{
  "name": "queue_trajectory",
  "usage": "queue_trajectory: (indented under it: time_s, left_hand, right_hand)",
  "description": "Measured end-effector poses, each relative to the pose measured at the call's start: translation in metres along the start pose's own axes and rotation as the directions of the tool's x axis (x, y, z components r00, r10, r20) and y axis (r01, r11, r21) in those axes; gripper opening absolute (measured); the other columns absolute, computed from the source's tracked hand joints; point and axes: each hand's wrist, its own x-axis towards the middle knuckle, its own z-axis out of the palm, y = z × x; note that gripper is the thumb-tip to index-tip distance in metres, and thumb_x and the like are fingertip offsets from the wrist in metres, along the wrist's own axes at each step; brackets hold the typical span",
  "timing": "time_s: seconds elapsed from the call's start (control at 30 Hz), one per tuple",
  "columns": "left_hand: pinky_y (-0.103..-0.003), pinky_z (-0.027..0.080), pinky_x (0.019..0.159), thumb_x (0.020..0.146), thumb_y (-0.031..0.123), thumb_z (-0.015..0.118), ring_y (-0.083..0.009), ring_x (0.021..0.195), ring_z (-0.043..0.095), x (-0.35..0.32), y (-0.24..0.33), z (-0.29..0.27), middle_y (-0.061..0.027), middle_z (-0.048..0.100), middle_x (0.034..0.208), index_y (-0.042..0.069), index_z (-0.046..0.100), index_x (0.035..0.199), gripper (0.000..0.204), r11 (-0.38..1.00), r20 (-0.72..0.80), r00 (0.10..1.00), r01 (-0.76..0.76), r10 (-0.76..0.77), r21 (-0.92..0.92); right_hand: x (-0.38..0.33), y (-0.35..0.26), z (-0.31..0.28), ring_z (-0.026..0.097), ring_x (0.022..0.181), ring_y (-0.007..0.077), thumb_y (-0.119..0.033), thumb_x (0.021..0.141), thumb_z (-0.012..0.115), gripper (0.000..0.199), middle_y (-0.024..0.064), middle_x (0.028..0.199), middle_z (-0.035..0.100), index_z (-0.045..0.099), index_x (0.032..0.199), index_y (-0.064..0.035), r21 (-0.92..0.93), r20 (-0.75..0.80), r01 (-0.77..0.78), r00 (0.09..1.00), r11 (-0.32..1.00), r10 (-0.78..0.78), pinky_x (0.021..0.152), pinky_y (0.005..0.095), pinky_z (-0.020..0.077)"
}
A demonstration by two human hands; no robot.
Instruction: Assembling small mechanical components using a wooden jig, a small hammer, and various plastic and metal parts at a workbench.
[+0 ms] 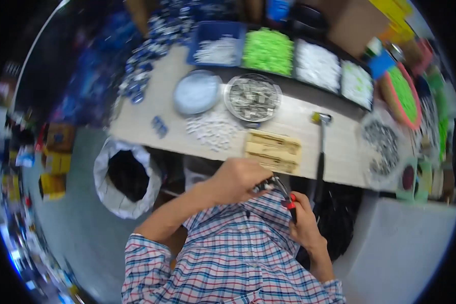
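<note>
While the left hand (pixel 240 180) curls its fingers tight around a small metal part (pixel 265 185), held close to the checked shirt, the right hand (pixel 303 218) closes its fingers on red-handled pliers (pixel 285 195), whose tip meets that part, likely so it stays steady under the tool. Just beyond the part lies a wooden jig (pixel 272 149) on the workbench (pixel 137 121), with a hammer (pixel 320 147) beside it. Farther off, behind the jig, sit a round tray of metal pieces (pixel 252 97) and bins of green and white parts (pixel 294 57), within reach.
</note>
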Motion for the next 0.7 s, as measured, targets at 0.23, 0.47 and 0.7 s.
queue_trajectory:
  time_s: [0.23, 0.47, 0.7]
  left_hand:
    - [-0.045, 0.053, 0.071, 0.088, 0.008, 0.072, -0.0389, 0.088, 0.066, -0.17, 0.009, 0.002, -0.0167, 0.066, 0.092, 0.002, 0.064, 0.105, 0.02, 0.679, -0.488, 0.59, 0.734, -0.643, -0.006]
    - [-0.049, 0.055, 0.075, 0.085, 0.016, 0.074, -0.0402, 0.092, 0.066, -0.391, -0.029, 0.093, -0.0186, 0.062, 0.108, 0.004, 0.053, 0.114, 0.037, 0.007, -0.396, 0.175, 0.92, -0.902, 0.393]
    - [-0.049, 0.049, 0.087, 0.093, 0.007, 0.058, -0.0399, 0.095, 0.062, -0.345, -0.056, -0.022, -0.0219, 0.064, 0.095, 0.0, 0.064, 0.107, 0.017, 0.258, -0.816, 0.33, 0.939, -0.474, 0.229]
  right_hand:
    - [0.0, 0.064, -0.046, 0.059, 0.106, 0.0321, -0.007, 0.099, 0.058, 0.024, 0.0175, 0.117, 0.059, 0.058, 0.119, 0.0066, -0.116, -0.499, -0.292, 0.843, 0.949, 0.198, 0.096, 0.0358, 0.0452]
    - [0.036, 0.132, -0.078, 0.058, 0.101, 0.0417, -0.02, 0.1, 0.062, 0.032, 0.0232, 0.113, 0.058, 0.057, 0.114, 0.0074, -0.465, -0.434, -0.347, 0.891, 0.815, 0.132, 0.09, 0.0435, 0.0466]
    - [0.05, 0.134, -0.08, 0.056, 0.117, 0.0389, -0.026, 0.103, 0.059, 0.039, 0.0241, 0.126, 0.057, 0.058, 0.124, 0.0074, -0.508, -0.457, -0.387, 0.878, 0.769, 0.14, 0.1, 0.0431, 0.0448]
